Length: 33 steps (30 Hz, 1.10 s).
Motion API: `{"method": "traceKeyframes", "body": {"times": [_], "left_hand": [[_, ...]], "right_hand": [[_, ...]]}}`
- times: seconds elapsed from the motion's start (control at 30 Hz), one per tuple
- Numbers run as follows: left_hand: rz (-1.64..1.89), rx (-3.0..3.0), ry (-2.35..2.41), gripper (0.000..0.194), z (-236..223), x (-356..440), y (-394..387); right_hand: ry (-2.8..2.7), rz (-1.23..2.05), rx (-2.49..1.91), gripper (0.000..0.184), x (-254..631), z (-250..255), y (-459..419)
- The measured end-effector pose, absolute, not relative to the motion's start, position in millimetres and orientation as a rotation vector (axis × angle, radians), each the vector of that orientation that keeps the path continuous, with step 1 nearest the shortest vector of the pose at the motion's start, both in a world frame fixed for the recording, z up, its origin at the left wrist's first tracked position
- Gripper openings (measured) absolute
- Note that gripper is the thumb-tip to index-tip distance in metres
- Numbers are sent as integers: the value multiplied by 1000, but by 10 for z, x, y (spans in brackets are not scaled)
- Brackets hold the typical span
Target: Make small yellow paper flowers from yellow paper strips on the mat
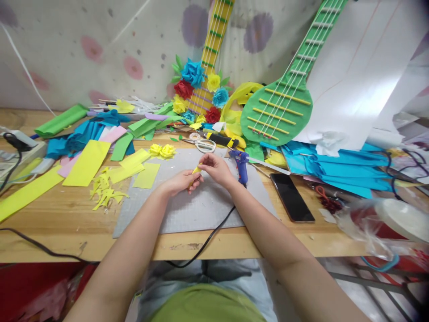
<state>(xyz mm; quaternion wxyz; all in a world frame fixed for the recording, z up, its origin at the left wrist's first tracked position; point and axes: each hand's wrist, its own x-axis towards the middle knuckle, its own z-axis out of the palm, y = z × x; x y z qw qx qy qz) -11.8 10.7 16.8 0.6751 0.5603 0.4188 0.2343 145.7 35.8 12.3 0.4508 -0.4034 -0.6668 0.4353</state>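
Over the grey mat [208,210], my left hand [182,182] is closed round a small piece of yellow crepe paper [196,170]. My right hand [216,167] pinches the upper end of the same piece, and the two hands nearly meet. Most of the paper is hidden by the fingers. Beyond my left hand lie finished yellow paper flowers [162,151]. A yellow paper rectangle [146,175] rests on the mat's left part. Right of my right hand is a blue glue gun [240,165], its black cord running to the table's front edge.
Yellow scraps [105,190] and yellow strips [87,163] lie at the left. Scissors [204,145] and a yellow-black cutter [223,139] lie behind the mat. A phone [292,197] is at the right, below blue paper [335,167]. A green paper instrument [276,112] leans at the back.
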Motion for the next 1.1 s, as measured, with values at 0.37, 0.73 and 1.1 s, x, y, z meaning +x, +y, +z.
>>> {"method": "traceKeyframes", "body": {"times": [0.37, 0.73, 1.1], "left_hand": [[878, 977, 1158, 25, 198, -128, 155], [1022, 822, 1299, 24, 245, -183, 193], [1212, 796, 1303, 21, 274, -206, 238]], "right_hand": [[-1870, 771, -1364, 18, 1204, 419, 979], [-2038, 200, -2033, 34, 818, 278, 1814], [-1902, 309, -1926, 28, 766, 385, 1742]]}}
